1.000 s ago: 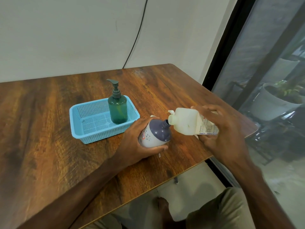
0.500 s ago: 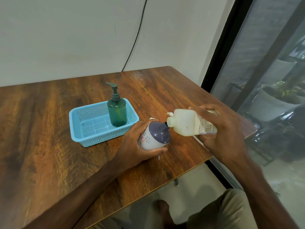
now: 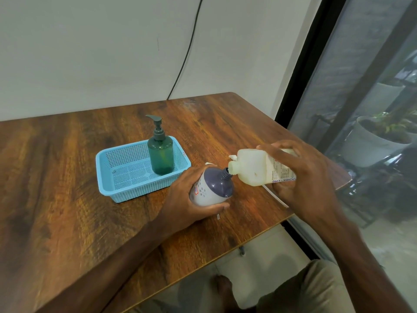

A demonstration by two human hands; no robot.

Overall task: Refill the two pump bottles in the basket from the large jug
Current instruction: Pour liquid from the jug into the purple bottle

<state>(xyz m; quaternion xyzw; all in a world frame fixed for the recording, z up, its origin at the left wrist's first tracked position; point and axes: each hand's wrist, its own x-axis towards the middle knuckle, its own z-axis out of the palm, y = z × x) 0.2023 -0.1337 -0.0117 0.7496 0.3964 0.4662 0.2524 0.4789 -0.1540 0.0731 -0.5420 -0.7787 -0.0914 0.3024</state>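
Note:
My left hand [image 3: 187, 197] grips a white bottle with a dark purple top [image 3: 213, 186], its pump off and its open neck tilted to the right. My right hand [image 3: 302, 177] holds the large pale jug [image 3: 252, 169] tipped on its side, its spout touching the purple bottle's neck. A green pump bottle [image 3: 160, 152] stands upright in the right part of the blue basket [image 3: 117, 179]. A thin white tube [image 3: 276, 196], partly hidden, pokes out under my right hand.
The wooden table [image 3: 67, 199] ends close in front of me and on the right, near a dark-framed glass door [image 3: 361, 86]. A black cable [image 3: 187, 53] runs down the wall behind the table. My knee and bare foot show below the table edge.
The view has shifted slightly; both hands hold the same pose, with the jug's spout kept at the purple bottle's neck.

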